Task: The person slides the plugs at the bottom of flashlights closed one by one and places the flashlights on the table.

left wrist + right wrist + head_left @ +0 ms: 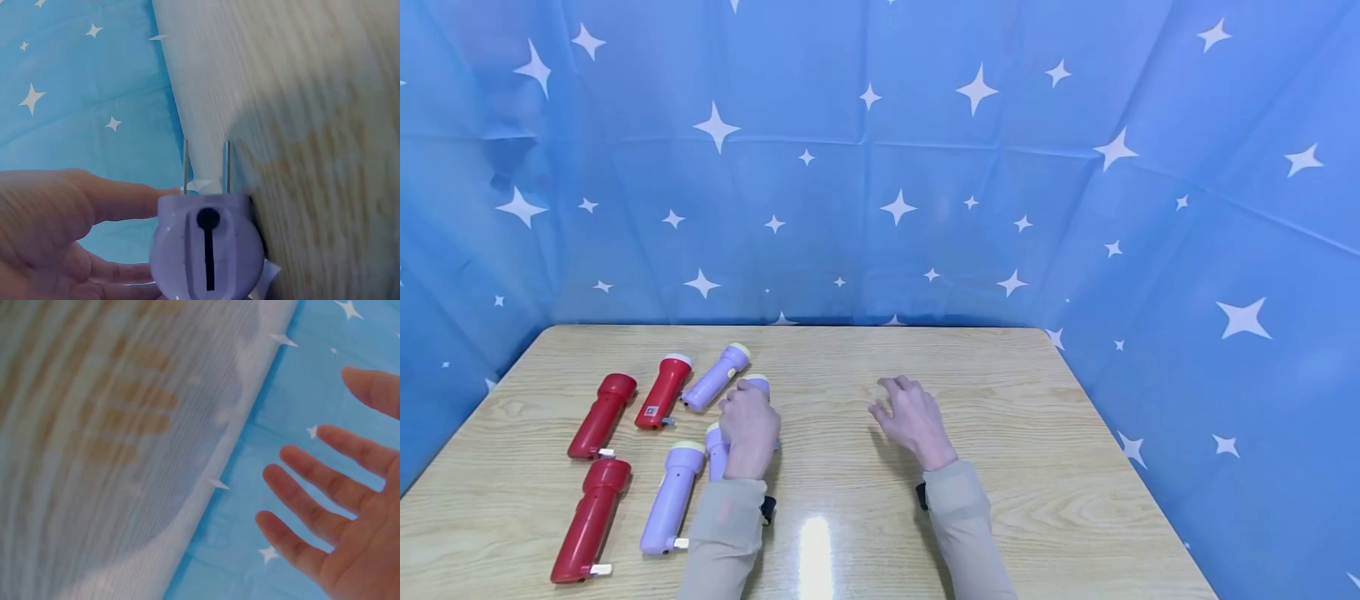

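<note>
My left hand (750,425) holds a purple flashlight (759,382) near the middle of the table, its pale-rimmed head showing beyond the fingers. In the left wrist view, the end of this flashlight (206,250) faces the camera, with two metal plug prongs (227,167) folded out and a dark slot in the middle. The thumb rests along one side of it and the other fingers curl by its lower side. Over the table to the right, my right hand (913,421) is held with fingers spread and nothing in it; the right wrist view shows its bare palm (362,556).
Left of the left hand lie three red flashlights (595,521) and more purple ones (673,500), several with plug prongs out. One purple flashlight (717,454) is partly hidden by the left arm. A blue star-patterned curtain (865,183) hangs behind the wooden table (1037,517).
</note>
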A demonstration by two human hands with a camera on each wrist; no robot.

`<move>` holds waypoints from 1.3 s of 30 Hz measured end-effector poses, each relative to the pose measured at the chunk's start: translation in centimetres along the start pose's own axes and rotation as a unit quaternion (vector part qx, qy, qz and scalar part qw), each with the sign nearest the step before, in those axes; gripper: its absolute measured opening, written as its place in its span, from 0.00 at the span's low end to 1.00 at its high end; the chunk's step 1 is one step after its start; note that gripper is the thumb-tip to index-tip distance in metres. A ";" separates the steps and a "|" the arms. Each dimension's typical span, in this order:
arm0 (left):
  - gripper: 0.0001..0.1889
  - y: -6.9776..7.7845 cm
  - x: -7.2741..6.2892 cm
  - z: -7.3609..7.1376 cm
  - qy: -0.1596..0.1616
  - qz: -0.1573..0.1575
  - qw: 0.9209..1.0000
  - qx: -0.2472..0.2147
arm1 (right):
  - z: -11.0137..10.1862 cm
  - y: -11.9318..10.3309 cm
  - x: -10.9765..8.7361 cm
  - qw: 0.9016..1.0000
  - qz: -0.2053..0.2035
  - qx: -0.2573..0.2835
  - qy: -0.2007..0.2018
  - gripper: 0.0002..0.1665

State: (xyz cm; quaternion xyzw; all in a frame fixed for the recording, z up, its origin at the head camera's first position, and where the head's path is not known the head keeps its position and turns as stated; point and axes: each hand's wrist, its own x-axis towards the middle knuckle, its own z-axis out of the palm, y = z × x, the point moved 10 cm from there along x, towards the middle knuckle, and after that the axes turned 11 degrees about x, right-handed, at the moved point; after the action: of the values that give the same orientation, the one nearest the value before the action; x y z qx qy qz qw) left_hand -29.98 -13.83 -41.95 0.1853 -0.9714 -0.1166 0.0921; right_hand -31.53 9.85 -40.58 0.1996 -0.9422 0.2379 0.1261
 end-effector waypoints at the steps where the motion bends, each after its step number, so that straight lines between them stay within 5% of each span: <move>1: 0.18 0.0 0.0 0.0 -0.002 0.002 1.000 0.000 | 0.0 -0.1 0.0 1.000 -0.002 0.001 -0.001 0.26; 10: 0.13 -0.2 0.4 0.3 -0.011 0.011 1.000 -0.024 | 0.1 -0.8 -0.1 1.000 -0.018 0.012 -0.004 0.24; 22: 0.17 0.6 0.3 -0.1 0.027 0.057 0.995 -0.078 | 0.4 -1.8 0.0 0.999 -0.025 0.033 -0.027 0.24; 39: 0.16 1.8 0.2 -0.5 0.036 0.028 0.976 -0.213 | 1.0 -4.0 0.1 0.994 -0.060 0.077 -0.043 0.24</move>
State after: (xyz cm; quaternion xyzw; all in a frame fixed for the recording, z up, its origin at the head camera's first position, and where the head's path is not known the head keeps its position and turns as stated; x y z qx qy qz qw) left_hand -30.65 -12.37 -40.92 0.1379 -0.9252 -0.3112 0.1676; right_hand -30.01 6.11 -39.87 0.2746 -0.9119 0.2933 0.0836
